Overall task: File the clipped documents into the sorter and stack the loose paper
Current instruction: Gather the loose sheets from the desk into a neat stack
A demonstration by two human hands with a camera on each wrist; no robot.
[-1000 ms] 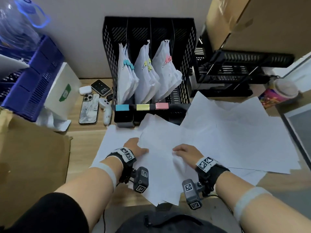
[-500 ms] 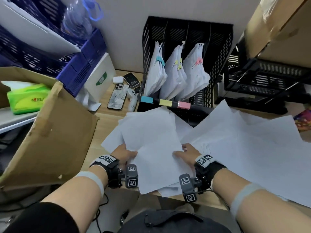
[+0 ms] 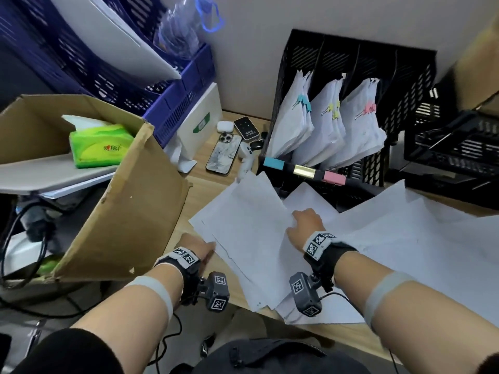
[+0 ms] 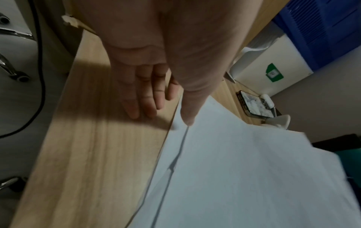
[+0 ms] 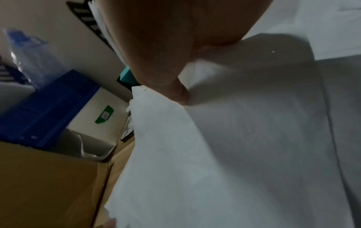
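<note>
A black mesh sorter [image 3: 413, 85] at the back of the desk holds three clipped documents: blue-clipped [image 3: 291, 125], yellow-clipped [image 3: 326, 125] and pink-clipped [image 3: 361, 122]. A sheaf of loose paper [image 3: 251, 225] is tilted over the desk's front left. My right hand [image 3: 305, 224] grips its right edge, thumb [image 5: 181, 94] on top and fingers hidden. My left hand [image 3: 201, 248] is at the sheaf's left edge. Its fingers [image 4: 136, 108] lie straight over the wood, and the thumb touches the paper [image 4: 234, 169]. More loose sheets [image 3: 418, 238] are spread to the right.
An open cardboard box [image 3: 121, 206] with a green tissue pack [image 3: 100, 147] stands close on the left. Behind it are blue crates [image 3: 172, 103] and a white box [image 3: 199, 125]. A phone [image 3: 223, 153] and earbud case [image 3: 225, 126] lie left of the sorter. Black trays [image 3: 459, 147] are at the right.
The view has swung to the left. Both hands have carried the sheaf leftward and turned it, and my left hand has slid out to its left edge.
</note>
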